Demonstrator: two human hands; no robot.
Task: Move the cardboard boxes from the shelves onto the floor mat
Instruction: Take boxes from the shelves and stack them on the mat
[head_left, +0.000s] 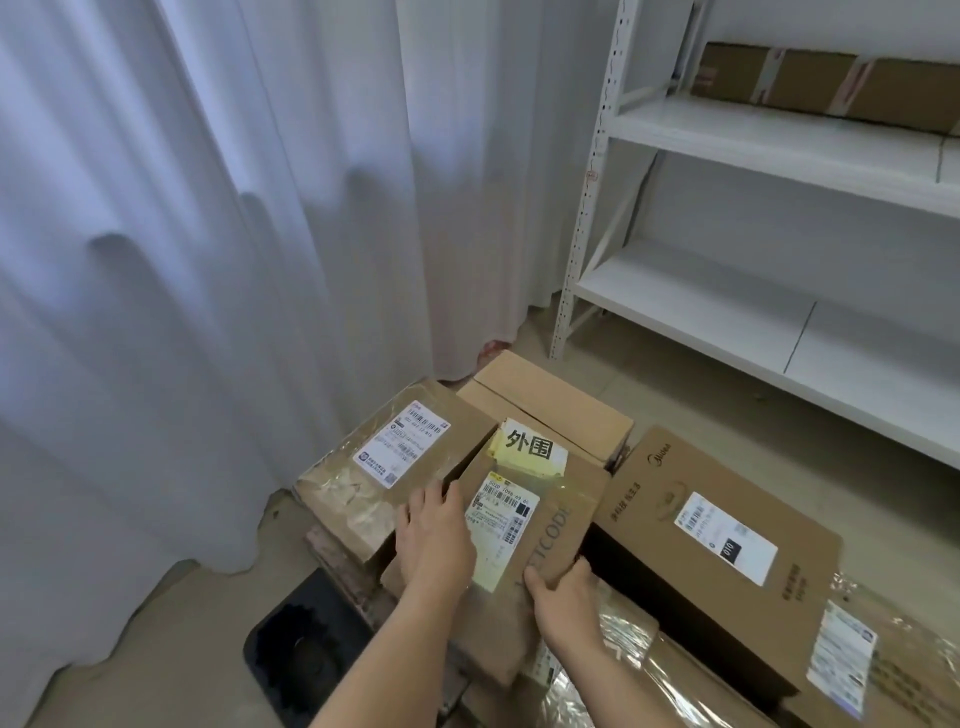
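White curtains (208, 208) hang behind; both arms reach down, left hand (434, 535) and right hand (563, 597) with fingers curled, gripping a labelled cardboard box (540, 525) by its edges.

A yellow-white label (530, 448) reads "外围", the held box (540, 525) apparently "NETCODE", the long box (727, 525) "Midea" and "010".
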